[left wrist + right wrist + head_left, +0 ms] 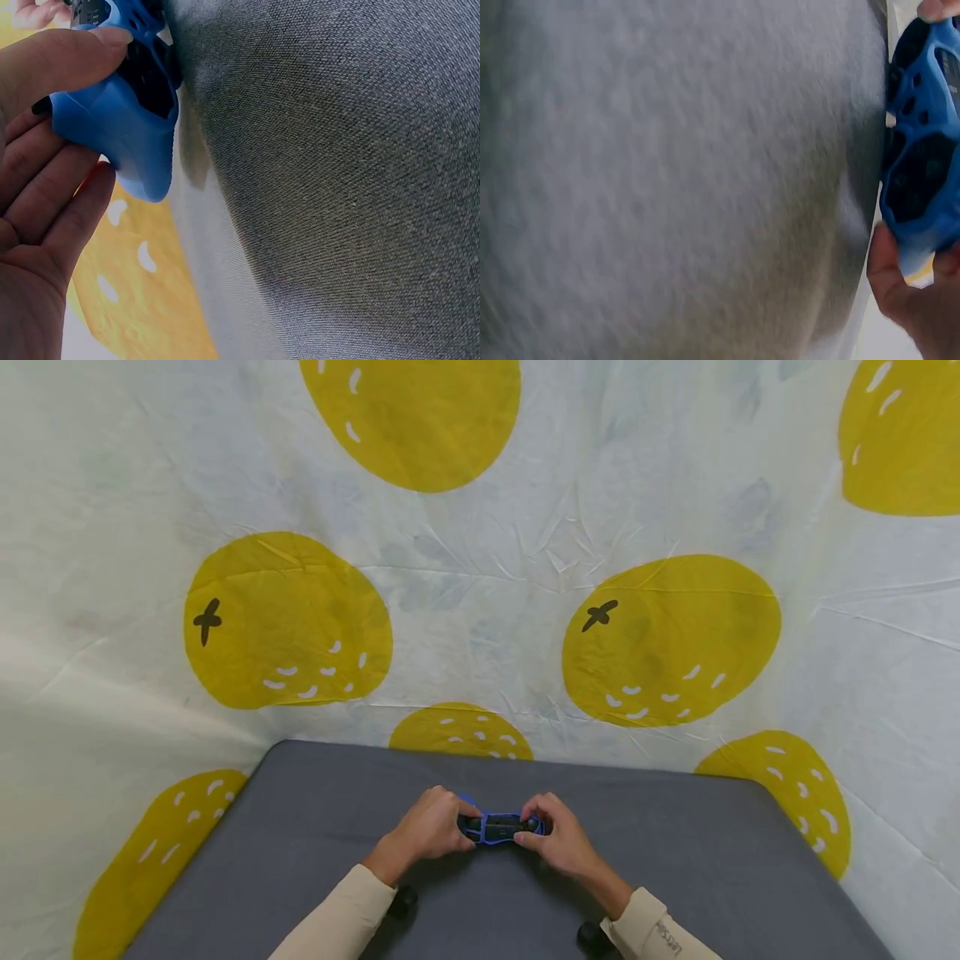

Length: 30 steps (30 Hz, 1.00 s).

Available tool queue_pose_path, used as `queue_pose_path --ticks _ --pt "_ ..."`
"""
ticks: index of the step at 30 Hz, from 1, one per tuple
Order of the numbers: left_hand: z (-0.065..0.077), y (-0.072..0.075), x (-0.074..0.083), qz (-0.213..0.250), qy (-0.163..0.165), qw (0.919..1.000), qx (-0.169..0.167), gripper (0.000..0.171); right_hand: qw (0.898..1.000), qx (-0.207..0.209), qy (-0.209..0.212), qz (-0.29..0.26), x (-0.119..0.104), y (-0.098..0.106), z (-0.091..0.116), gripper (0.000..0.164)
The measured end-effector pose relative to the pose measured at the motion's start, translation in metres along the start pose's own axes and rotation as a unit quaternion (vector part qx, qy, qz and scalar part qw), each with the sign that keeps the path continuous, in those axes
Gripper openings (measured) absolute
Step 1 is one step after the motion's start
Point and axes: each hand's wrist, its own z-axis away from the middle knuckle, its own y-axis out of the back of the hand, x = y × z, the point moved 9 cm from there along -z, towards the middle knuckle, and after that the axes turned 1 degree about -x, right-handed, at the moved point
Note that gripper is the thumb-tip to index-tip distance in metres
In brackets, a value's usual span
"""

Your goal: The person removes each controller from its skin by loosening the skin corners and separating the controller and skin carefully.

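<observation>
A black game controller (501, 829) with a blue silicone cover (120, 135) is held up between both hands, over the grey tabletop. My left hand (438, 824) pinches one end, its thumb on the cover's edge and its other fingers behind. At the opposite end, my right hand (561, 837) grips the controller between thumb and fingers. The blue cover wraps around the grips and leaves openings where black shows through. In the right wrist view, the button side of the controller (921, 176) appears partly, cut off by the frame's edge.
The grey cloth-covered table (300, 860) spreads around the hands. Behind and beside it hangs a white curtain (480, 643) printed with yellow fruit. Small black devices (403, 902) sit at both wrists, below beige sleeves (341, 914).
</observation>
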Motion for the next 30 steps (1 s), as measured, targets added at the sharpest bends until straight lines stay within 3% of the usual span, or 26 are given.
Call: queue_pose_path --ticks 7,12,16,20,30 --pt "-0.001 0.000 -0.001 0.003 0.004 1.0000 -0.006 0.035 0.995 -0.065 0.061 -0.034 -0.007 0.002 0.002 0.024" --pt "-0.001 0.000 -0.001 0.007 0.008 0.9999 -0.010 0.035 0.989 -0.089 0.118 -0.012 -0.009 0.003 0.002 0.013" --pt "-0.001 0.000 0.000 0.008 0.006 0.9999 -0.007 0.035 0.978 -0.076 0.195 0.006 -0.014 0.007 0.005 0.010" --pt "-0.002 -0.001 0.000 0.009 0.007 0.9999 -0.006 0.034 0.968 -0.054 0.246 0.007 -0.019 0.010 0.009 0.012" --pt "-0.001 -0.001 0.000 0.016 0.007 0.9999 -0.003 0.035 0.964 -0.005 0.254 0.072 -0.026 0.012 0.011 0.027"
